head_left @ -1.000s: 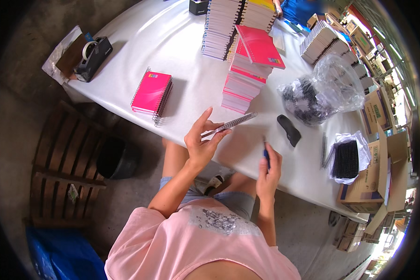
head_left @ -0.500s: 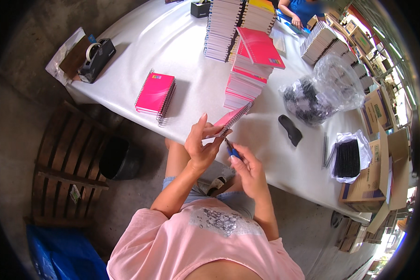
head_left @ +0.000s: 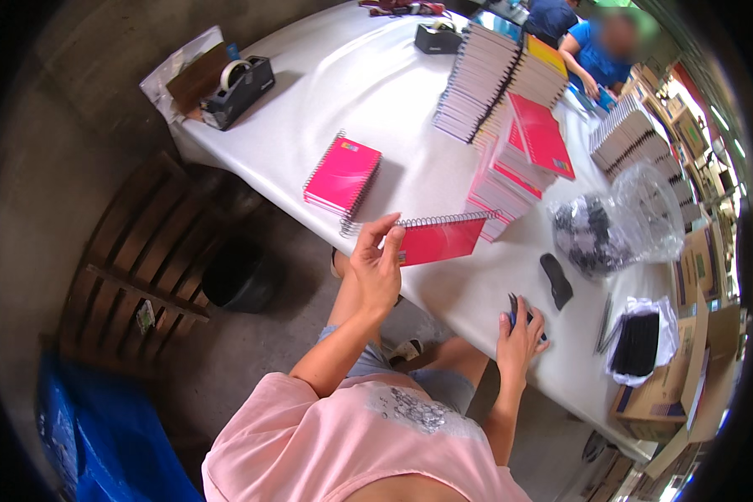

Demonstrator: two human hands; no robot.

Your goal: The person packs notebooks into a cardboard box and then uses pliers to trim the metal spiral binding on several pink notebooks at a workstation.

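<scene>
Left hand [head_left: 376,268] is gripping a pink spiral notebook [head_left: 439,238] by its near end, lifted just above the table [head_left: 376,100] edge. Right hand [head_left: 520,330] is resting on the table, fingers curled over a dark pen [head_left: 513,308]. Best supporting the notebook's spine, keeping it level.

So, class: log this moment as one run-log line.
left hand: holds notebook | right hand: holds pen on table | pink pile: left

Left hand [head_left: 375,269] holds pink spiral notebook [head_left: 439,240] above white table [head_left: 376,100]; right hand [head_left: 520,331] grips, seemingly, blue pen [head_left: 514,311].
</scene>
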